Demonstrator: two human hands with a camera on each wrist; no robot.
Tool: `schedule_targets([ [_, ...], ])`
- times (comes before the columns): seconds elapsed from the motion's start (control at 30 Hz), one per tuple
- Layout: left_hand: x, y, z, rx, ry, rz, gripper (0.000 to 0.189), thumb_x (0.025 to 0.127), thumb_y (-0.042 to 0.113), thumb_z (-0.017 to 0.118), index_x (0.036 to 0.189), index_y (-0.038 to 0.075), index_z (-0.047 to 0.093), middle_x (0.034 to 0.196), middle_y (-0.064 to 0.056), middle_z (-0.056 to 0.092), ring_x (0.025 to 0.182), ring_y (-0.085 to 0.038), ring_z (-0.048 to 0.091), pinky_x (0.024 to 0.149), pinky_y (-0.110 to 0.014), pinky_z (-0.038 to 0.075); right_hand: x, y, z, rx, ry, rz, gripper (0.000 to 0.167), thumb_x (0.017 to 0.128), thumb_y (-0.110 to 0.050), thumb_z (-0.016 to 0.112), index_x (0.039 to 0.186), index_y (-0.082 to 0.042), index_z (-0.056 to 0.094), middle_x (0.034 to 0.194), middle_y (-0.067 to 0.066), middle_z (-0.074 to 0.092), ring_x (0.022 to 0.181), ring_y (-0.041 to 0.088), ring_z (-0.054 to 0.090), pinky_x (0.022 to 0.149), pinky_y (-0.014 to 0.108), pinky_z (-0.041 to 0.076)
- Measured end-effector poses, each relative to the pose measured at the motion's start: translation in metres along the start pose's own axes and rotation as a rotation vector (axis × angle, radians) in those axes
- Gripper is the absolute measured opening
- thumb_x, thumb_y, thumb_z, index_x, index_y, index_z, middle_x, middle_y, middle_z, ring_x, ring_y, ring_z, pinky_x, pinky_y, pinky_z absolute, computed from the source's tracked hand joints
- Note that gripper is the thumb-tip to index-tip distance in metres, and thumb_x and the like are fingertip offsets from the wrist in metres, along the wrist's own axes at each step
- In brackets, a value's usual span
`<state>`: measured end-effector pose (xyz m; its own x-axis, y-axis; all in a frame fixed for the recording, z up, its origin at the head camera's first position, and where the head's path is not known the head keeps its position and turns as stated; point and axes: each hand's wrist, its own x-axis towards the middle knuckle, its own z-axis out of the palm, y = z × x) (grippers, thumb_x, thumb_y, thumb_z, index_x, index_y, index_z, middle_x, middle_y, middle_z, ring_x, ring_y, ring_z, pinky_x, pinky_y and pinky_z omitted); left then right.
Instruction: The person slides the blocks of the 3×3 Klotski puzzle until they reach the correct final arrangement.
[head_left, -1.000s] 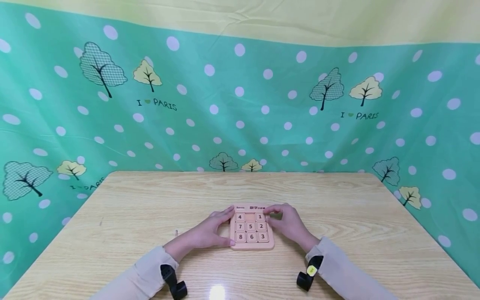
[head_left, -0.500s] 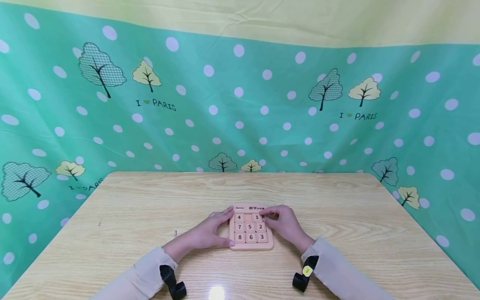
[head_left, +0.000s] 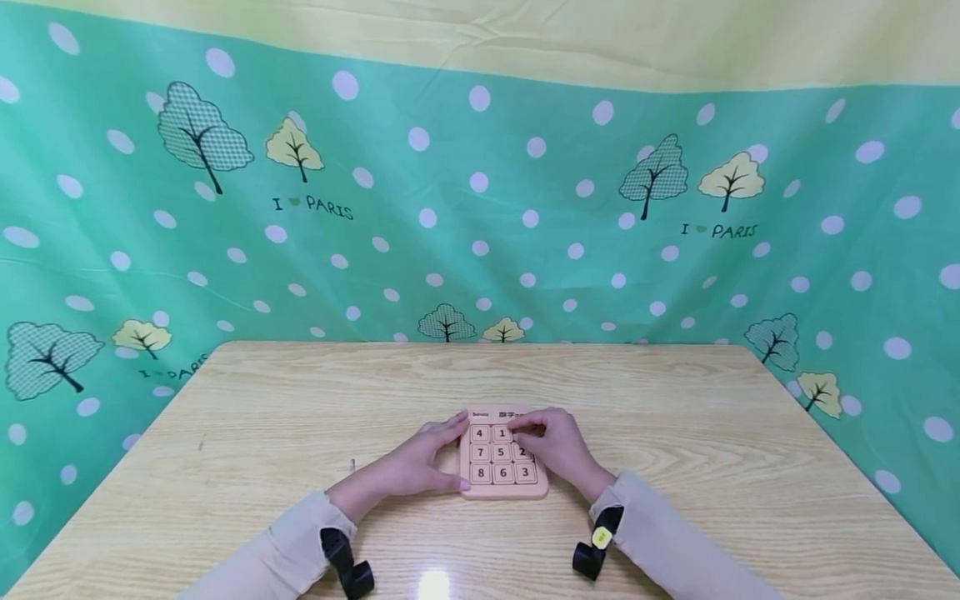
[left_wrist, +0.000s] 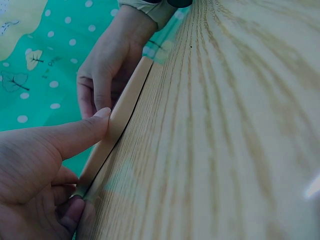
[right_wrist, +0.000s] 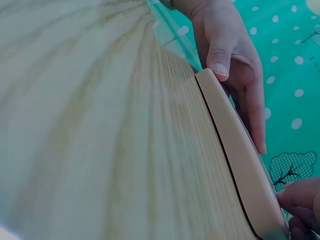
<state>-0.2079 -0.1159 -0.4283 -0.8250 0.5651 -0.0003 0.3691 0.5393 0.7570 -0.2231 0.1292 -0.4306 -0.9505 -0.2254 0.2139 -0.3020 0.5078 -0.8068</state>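
A pink number sliding puzzle [head_left: 504, 492] lies flat on the table, its numbered tiles in rows inside a frame. My left hand [head_left: 420, 461] grips the frame's left side, thumb at the near corner and fingers at the far one. In the left wrist view its thumb presses the frame's pale edge [left_wrist: 120, 115]. Over the upper right of the puzzle, my right hand [head_left: 557, 446] has thumb and forefinger at the 1 tile [head_left: 501, 433], which sits beside the 4 tile [head_left: 480, 433]. That hand hides the top right slot and part of the 2 tile.
The puzzle stands near the middle of a light wood-grain table [head_left: 360, 379]. Behind it hangs a green dotted cloth [head_left: 480, 217] with printed trees. Black wrist cameras sit on both sleeves.
My right hand has moved left, sliding the 1 tile from the top right slot to the top middle one. The left hand keeps its grip on the frame.
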Motion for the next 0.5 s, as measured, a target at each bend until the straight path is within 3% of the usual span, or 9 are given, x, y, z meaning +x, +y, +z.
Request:
schedule_targets([
  [0.33, -0.0005, 0.0, -0.0008, -0.008, -0.001, 0.006, 0.09, 0.076, 0.034, 0.078, 0.145, 0.001, 0.031, 0.157, -0.006, 0.019, 0.139, -0.03, 0.022, 0.112, -0.05, 0.021, 0.0013, -0.0007, 0.0031, 0.01, -0.007, -0.004, 0.019, 0.079, 0.004, 0.068, 0.092, -0.007, 0.075, 0.096, 0.006, 0.071, 0.089, 0.017, 0.063, 0.074, 0.023, 0.051],
  [0.5, 0.0001, 0.0, 0.0001, -0.007, -0.003, 0.001, 0.091, 0.075, 0.034, 0.078, 0.146, 0.001, 0.031, 0.157, -0.006, 0.018, 0.139, -0.031, 0.021, 0.113, -0.051, 0.02, -0.0006, -0.0018, -0.0011, 0.002, -0.049, 0.0, 0.019, 0.08, 0.0, 0.069, 0.096, -0.008, 0.074, 0.099, 0.006, 0.071, 0.085, 0.015, 0.061, 0.07, 0.021, 0.05],
])
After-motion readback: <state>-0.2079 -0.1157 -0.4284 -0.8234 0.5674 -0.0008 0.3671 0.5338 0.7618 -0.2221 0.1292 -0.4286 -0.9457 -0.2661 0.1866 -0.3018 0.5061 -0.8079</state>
